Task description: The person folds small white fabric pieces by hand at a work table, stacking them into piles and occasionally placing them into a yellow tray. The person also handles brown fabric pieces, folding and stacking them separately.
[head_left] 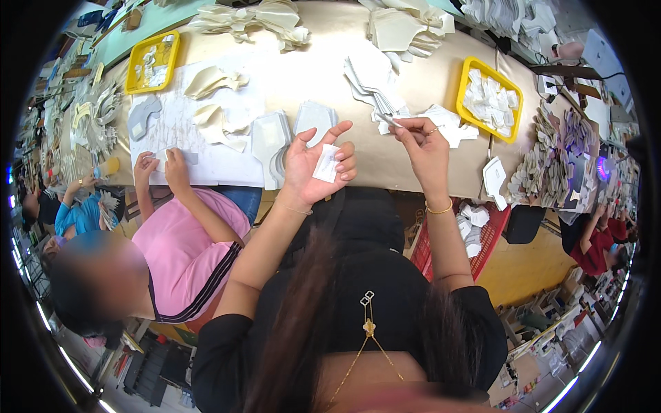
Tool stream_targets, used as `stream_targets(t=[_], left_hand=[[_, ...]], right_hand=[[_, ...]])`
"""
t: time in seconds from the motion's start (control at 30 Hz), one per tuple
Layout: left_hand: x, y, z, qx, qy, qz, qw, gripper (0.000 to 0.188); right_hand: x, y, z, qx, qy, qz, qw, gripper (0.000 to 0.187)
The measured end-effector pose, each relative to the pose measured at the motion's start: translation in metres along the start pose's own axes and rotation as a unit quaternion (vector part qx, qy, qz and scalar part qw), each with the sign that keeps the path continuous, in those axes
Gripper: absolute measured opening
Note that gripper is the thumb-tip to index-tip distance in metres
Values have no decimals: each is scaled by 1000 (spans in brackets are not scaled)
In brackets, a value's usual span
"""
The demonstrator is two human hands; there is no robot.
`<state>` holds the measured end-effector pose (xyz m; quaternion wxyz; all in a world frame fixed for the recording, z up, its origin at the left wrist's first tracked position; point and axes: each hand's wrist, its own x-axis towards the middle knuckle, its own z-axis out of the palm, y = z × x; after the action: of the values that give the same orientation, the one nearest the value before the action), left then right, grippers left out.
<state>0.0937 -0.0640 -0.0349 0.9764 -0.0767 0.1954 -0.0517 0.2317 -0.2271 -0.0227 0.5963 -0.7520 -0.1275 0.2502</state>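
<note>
My left hand [303,172] is palm up over the table's near edge. A small white label [326,164] lies on its palm, the lower fingers curled over the label while thumb and index finger stand apart. My right hand [425,141] pinches the near tip of a thin grey-white cut piece [387,120] at a fanned stack of cut pieces [365,84]; whether it holds one layer or more, I cannot tell. Left of that stack lie two piles of grey-edged pieces, a longer one [270,141] and a shorter one [315,117] by my left fingertips.
A yellow tray [518,113] of white labels stands at the right, another yellow tray [129,81] at the far left. Cream pieces [251,24] lie along the back. A co-worker in pink [186,234] works close on my left. A red basket [485,241] sits below the table edge.
</note>
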Motion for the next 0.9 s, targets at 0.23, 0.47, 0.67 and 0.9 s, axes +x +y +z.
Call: stream_targets(t=[0.23,0.47,0.67,0.9], left_hand=[[7,-2,-5,28,-22,-13,999,64],[9,-4,-3,150,-16,34,988,72],[7,-11,11,166,-7,64,984,67],[4,-17,8,26,-54,-17,998,56]], right_hand=[[-6,-12,-3,82,17,-27,996,20],[-14,-28,7,155,-11,-51,987,40],[-24,-38,20,173,-185,64,965,50],[-20,-46,33,-56,-249,-29,967,55]])
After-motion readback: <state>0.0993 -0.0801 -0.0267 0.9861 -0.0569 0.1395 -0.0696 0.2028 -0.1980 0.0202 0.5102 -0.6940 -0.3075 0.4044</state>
